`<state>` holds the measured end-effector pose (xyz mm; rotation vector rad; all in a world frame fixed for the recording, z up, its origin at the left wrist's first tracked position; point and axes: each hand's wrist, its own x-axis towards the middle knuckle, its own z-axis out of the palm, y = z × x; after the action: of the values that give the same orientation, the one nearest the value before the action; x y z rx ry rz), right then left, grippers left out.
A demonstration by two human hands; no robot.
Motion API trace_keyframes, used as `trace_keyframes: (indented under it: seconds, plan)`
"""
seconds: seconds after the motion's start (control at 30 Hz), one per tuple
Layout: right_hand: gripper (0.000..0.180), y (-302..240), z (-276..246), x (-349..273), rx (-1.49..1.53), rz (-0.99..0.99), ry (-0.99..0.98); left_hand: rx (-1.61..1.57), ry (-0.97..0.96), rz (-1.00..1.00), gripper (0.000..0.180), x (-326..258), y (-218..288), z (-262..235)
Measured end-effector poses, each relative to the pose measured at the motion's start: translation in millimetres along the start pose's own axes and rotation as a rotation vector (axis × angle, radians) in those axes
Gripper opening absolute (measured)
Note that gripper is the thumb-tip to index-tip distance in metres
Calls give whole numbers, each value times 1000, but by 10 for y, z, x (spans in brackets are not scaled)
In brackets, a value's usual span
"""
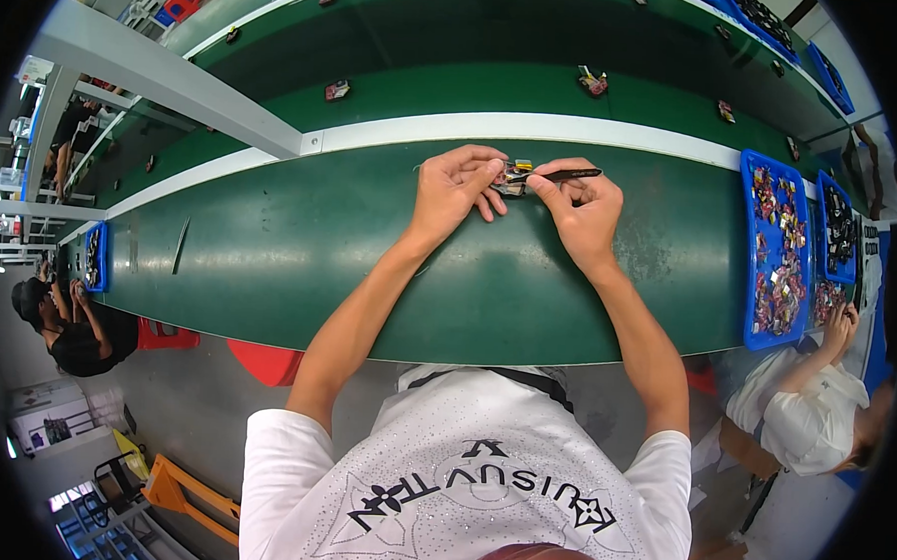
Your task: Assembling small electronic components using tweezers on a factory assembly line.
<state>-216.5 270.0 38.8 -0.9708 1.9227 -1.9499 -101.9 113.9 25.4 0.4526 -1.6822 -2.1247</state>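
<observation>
Both hands meet over the green bench near its far white rail. My left hand (461,187) is closed on a small electronic assembly (514,189), pinching its left side between thumb and fingers. The assembly has a dark casing with yellow and reddish parts; the fingers cover much of it. In my right hand (584,208) are slim black tweezers (579,174), gripped between thumb and fingers. Their inner end reaches the assembly, and the other end sticks out to the right. Fine detail at the tip is too small to make out.
A blue tray (750,328) of small colourful parts stands at the right, beside another blue tray (823,186) with black pieces. A thin metal tool (181,245) lies on the left. Several assemblies sit on the green belt (427,89) beyond the rail. Co-workers sit at both ends.
</observation>
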Motion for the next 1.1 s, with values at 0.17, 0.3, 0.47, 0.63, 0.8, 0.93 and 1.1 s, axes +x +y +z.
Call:
trace_keyframes:
  seconds: [0.17, 0.3, 0.47, 0.63, 0.8, 0.93, 1.1]
  plan:
    - [10, -1, -21, -14, -11, -19, -6, 26, -16, 19, 26, -5, 4, 18]
    - [10, 21, -38, -14, -17, -31, -1, 26, -3, 26, 26, -11, 11, 46]
    - [10, 3, -26, -25, -31, -44, 15, 10, 0, 30, 26, -5, 14, 46]
    - [11, 16, -5, -29, -20, -58, 29, -17, 9, 29, 25, -2, 13, 45]
    - [10, 42, -11, -32, -28, -45, 10, -27, 15, 42, 25, 0, -20, 46]
    - [9, 22, -51, -32, -26, -20, -28, -33, 22, 49, 23, -5, -18, 66]
    - [9, 4, -47, -25, -17, -26, 7, -32, 41, 67, 22, -7, -36, 91]
